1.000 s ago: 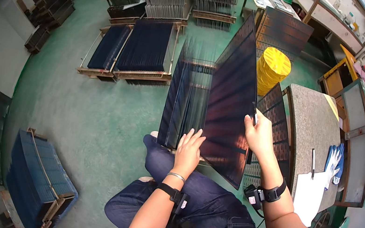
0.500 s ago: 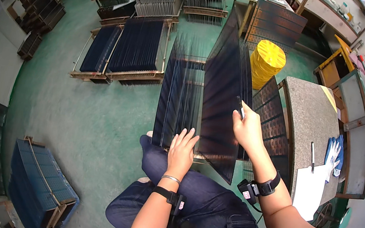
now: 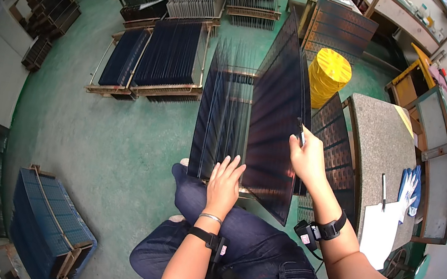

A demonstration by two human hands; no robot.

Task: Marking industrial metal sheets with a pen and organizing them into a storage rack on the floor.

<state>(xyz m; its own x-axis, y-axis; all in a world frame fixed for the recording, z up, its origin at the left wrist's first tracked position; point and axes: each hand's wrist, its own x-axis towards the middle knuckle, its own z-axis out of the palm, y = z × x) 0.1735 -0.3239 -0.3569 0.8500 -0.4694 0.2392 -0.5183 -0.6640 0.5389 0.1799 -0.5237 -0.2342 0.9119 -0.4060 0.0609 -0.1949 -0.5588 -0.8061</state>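
Observation:
In front of me stands a rack (image 3: pixel 244 77) of thin dark panels on edge. One large dark panel (image 3: pixel 274 130) leans out to the right of the others, its near corner jutting toward my lap. My left hand (image 3: pixel 223 183) lies at the near edges of the left-hand panels (image 3: pixel 212 120), fingers stretched out and nothing held. My right hand (image 3: pixel 309 153) is closed round a black pen (image 3: pixel 301 129), its upper end pointing up, over the right side of the leaning panel. Whether the pen's tip touches the panel cannot be made out.
To the right, a grey-topped table (image 3: pixel 383 134) bears white paper (image 3: pixel 380 232), another pen (image 3: pixel 383 191) and blue-white gloves (image 3: pixel 410 190). A yellow-wrapped cylinder (image 3: pixel 328 80) stands behind the panels. More loaded racks (image 3: pixel 170 53) stand far left, and a blue panel stack (image 3: pixel 49 223) near left.
My right hand, with the pen, has shifted slightly right. The leaning panel's top edge has moved a little to the right too. My left hand stays nearly where it was.

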